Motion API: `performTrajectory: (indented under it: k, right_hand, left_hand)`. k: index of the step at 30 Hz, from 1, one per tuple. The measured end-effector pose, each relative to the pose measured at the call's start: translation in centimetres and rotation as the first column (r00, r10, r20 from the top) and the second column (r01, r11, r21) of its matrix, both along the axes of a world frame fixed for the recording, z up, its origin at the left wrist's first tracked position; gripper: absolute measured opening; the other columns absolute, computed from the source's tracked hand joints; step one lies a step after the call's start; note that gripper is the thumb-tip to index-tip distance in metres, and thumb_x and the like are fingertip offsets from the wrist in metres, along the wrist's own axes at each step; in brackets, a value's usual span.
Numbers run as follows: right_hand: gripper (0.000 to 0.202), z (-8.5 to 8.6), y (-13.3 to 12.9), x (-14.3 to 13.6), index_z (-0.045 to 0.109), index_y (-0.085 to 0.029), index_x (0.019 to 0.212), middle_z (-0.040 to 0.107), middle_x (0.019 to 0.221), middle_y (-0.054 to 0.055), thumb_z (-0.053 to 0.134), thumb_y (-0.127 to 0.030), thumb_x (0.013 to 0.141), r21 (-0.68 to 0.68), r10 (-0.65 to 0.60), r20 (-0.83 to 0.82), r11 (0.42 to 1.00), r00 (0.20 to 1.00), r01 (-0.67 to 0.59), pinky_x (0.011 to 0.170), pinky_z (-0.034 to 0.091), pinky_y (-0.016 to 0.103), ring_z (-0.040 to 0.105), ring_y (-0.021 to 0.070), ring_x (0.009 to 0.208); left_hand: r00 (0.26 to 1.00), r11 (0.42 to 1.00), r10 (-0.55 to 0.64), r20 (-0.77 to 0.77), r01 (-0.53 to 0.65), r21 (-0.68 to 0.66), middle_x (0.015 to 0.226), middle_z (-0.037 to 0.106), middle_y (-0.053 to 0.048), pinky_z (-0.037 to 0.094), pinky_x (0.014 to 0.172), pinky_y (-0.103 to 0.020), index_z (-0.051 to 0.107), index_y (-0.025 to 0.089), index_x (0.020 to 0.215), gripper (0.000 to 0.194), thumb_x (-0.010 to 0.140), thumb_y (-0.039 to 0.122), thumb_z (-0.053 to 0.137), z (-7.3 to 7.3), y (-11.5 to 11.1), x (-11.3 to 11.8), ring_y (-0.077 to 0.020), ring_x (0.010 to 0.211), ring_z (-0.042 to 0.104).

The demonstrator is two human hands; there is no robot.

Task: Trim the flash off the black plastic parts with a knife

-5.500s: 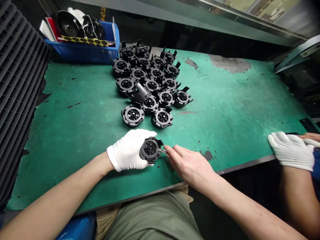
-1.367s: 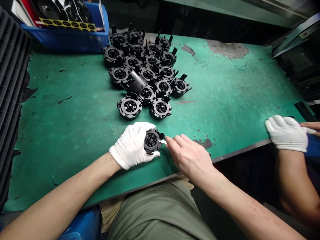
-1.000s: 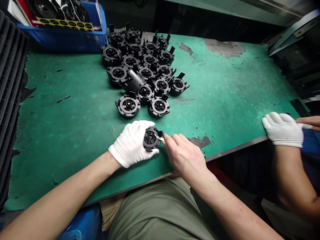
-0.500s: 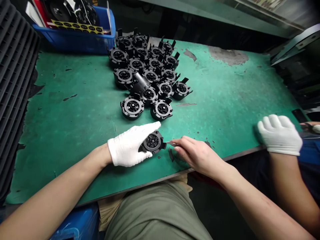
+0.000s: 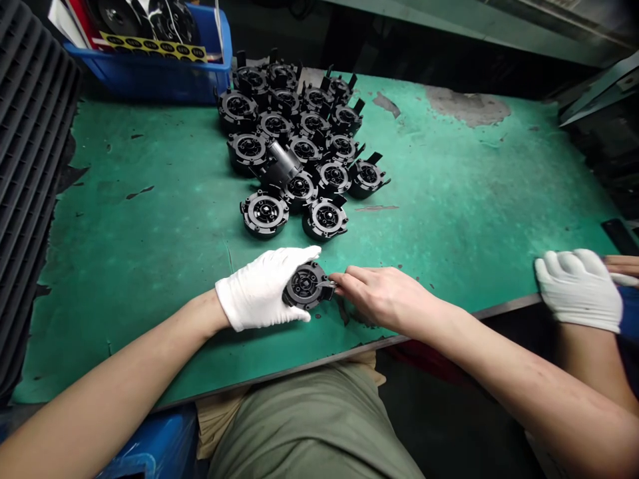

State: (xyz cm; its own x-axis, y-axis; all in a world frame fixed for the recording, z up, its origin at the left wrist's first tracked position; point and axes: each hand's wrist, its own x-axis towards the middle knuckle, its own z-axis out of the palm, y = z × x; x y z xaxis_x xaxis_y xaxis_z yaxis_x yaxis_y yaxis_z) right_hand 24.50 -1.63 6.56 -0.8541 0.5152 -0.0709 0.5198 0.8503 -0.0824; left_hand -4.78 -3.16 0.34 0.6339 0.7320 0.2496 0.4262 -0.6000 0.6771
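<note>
my left hand [image 5: 267, 287] cups the plastic housing [image 5: 304, 286], rim [image 5: 316, 271] grip's best imo; probably light, stiff; right hand [image 5: 387, 296] pinches a metal tool [image 5: 325, 284]

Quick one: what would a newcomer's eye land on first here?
The crowd of black parts on the green table, right of the blue bin. Then, nearer, the gloved left hand gripping another part while the bare right hand holds a thin tool at its face.

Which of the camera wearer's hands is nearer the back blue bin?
Left. The left hand, holding a black part, is in front and to the right of the blue bin; the right hand, past the part, is farther right.
</note>
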Motion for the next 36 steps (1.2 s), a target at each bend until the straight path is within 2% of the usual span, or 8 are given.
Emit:
performTrajectory:
  k: [7, 11, 16, 21, 26, 29, 32, 36]
  right_hand:
    - [0.029, 0.4, 2.2, 0.2, 0.066, -0.015, 0.109, 0.061, 0.08, 0.001, 0.041, -0.027, 0.118, -0.013, 0.189, 0.021, 0.982, 0.982, -0.189, 0.058, 0.028, 0.033, 0.051, 0.0142, 0.063]
    - [0.028, 0.8, 3.1, 0.0, 0.066, -0.016, 0.106, 0.06, 0.079, 0.002, 0.04, -0.019, 0.116, -0.009, 0.283, 0.046, 0.959, 0.958, -0.283, 0.056, 0.025, 0.035, 0.051, 0.0155, 0.066]
    - [0.029, 0.8, 4.0, 0.2, 0.066, -0.017, 0.103, 0.061, 0.081, 0.002, 0.041, -0.02, 0.117, -0.082, 0.327, 0.046, 0.943, 0.944, -0.323, 0.058, 0.028, 0.033, 0.054, 0.0154, 0.07]
    - [0.025, 0.3, 3.1, 1.5, 0.065, -0.015, 0.125, 0.065, 0.087, 0.002, 0.046, -0.028, 0.117, -0.115, 0.102, -0.163, 0.986, 0.981, -0.121, 0.062, 0.04, 0.028, 0.058, 0.0142, 0.07]
    - [0.028, 0.2, -1.4, 1.1, 0.058, -0.016, 0.138, 0.066, 0.089, 0.002, 0.05, -0.027, 0.115, -0.174, -0.07, -0.312, 0.985, 0.947, 0.015, 0.063, 0.045, 0.028, 0.061, 0.0147, 0.071]
    - [0.033, 0.4, -4.3, -0.9, 0.055, -0.015, 0.145, 0.066, 0.087, 0.001, 0.051, -0.026, 0.114, -0.07, -0.091, -0.24, 0.995, 0.967, 0.076, 0.056, 0.039, 0.031, 0.061, 0.0155, 0.067]
    - [0.029, 1.2, -6.2, -2.6, 0.062, -0.013, 0.135, 0.064, 0.081, 0.001, 0.049, -0.014, 0.109, 0.015, -0.142, -0.118, 0.989, 0.983, 0.144, 0.053, 0.033, 0.034, 0.058, 0.0168, 0.063]
    - [0.018, 2.7, -7.8, -2.4, 0.065, -0.02, 0.108, 0.065, 0.086, 0.001, 0.047, -0.019, 0.111, -0.285, -0.177, -0.168, 0.95, 0.97, 0.124, 0.06, 0.04, 0.03, 0.059, 0.0162, 0.07]
  left_hand:
    - [1.0, 1.0, 0.001, 0.008, -0.001, -0.003, 0.16, 0.059, -0.022, 0.053, 0.124, -0.056, 0.032, 0.021, 0.169, 0.113, 0.079, 0.046, 0.096, 0.4, 0.0, 0.1, -0.0402, 0.146, 0.062]
    - [1.0, 1.0, 0.0, 0.013, 0.0, -0.024, 0.159, 0.06, -0.021, 0.053, 0.124, -0.055, 0.036, 0.021, 0.167, 0.109, 0.078, 0.045, 0.096, 0.5, 0.1, 0.1, -0.0398, 0.145, 0.063]
    - [1.0, 0.999, 0.012, 0.001, -0.012, -0.035, 0.157, 0.062, -0.02, 0.054, 0.123, -0.054, 0.04, 0.021, 0.162, 0.103, 0.078, 0.041, 0.096, 0.6, 0.0, 0.1, -0.0388, 0.144, 0.063]
    - [1.0, 0.998, 0.009, -0.002, -0.009, -0.058, 0.156, 0.063, -0.019, 0.054, 0.123, -0.054, 0.04, 0.02, 0.163, 0.104, 0.076, 0.039, 0.096, 0.8, 0.0, 0.0, -0.0383, 0.143, 0.064]
    - [1.0, 1.0, 0.013, 0.025, -0.013, -0.008, 0.157, 0.061, -0.021, 0.055, 0.121, -0.054, 0.036, 0.019, 0.165, 0.11, 0.076, 0.042, 0.097, 0.3, -0.1, 0.1, -0.0399, 0.143, 0.064]
    - [0.999, 0.996, 0.049, 0.012, -0.05, 0.071, 0.153, 0.063, -0.023, 0.057, 0.118, -0.056, 0.035, 0.017, 0.165, 0.108, 0.081, 0.052, 0.092, -0.4, -0.3, 0.4, -0.0418, 0.139, 0.067]
    - [0.997, 0.988, 0.068, 0.026, -0.071, 0.135, 0.148, 0.065, -0.024, 0.059, 0.114, -0.058, 0.037, 0.016, 0.162, 0.098, 0.086, 0.054, 0.086, -1.0, -0.3, 0.7, -0.0425, 0.134, 0.069]
    - [0.994, 0.982, 0.067, 0.091, -0.082, 0.17, 0.15, 0.062, -0.023, 0.055, 0.12, -0.06, 0.037, 0.017, 0.16, 0.093, 0.083, 0.037, 0.085, -1.2, 0.2, 0.8, -0.0418, 0.141, 0.064]
